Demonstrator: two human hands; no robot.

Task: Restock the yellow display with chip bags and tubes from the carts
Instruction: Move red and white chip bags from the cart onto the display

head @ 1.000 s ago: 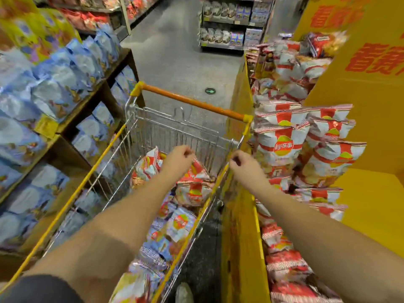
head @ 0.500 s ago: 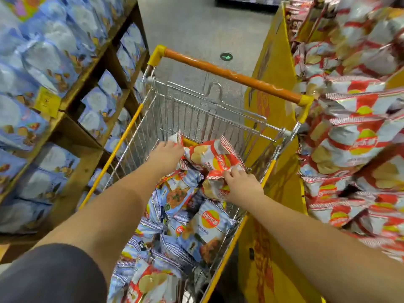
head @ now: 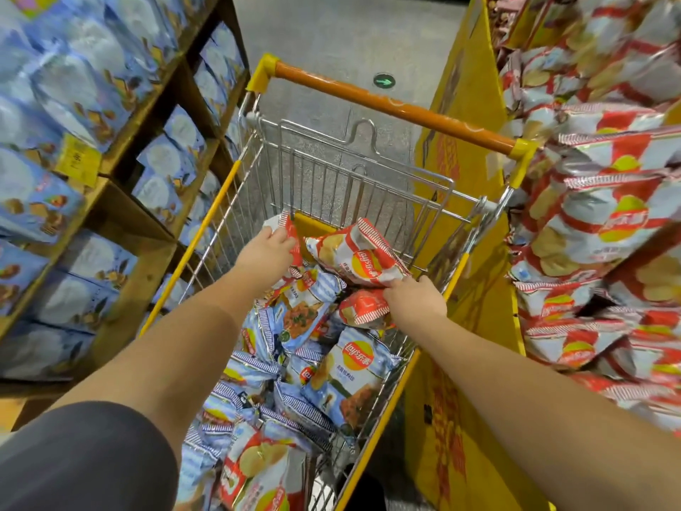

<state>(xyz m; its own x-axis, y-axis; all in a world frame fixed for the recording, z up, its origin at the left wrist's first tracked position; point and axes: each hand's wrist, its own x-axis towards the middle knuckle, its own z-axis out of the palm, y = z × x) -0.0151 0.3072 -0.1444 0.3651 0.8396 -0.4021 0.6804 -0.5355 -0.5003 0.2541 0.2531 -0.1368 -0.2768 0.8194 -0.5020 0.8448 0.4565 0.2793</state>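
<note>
Wire cart (head: 353, 171), left hand (head: 265, 252) gripping red chip bag (head: 285, 230), right hand (head: 414, 302) pinching another bag (head: 359, 258)

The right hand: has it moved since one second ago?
Yes. The right hand left the cart's yellow rim and went into the basket, onto a red chip bag.

Place: I stand in a supermarket aisle.
Cart: my wire shopping cart (head: 368, 186) holds heaped chip bags (head: 350, 378).
Left: wooden shelves (head: 121, 215) carry blue snack packs with a yellow price tag (head: 75, 162).
Right: a yellow display (head: 468, 171) stacked with red bags.
Floor: a green arrow marker (head: 384, 81).
</note>
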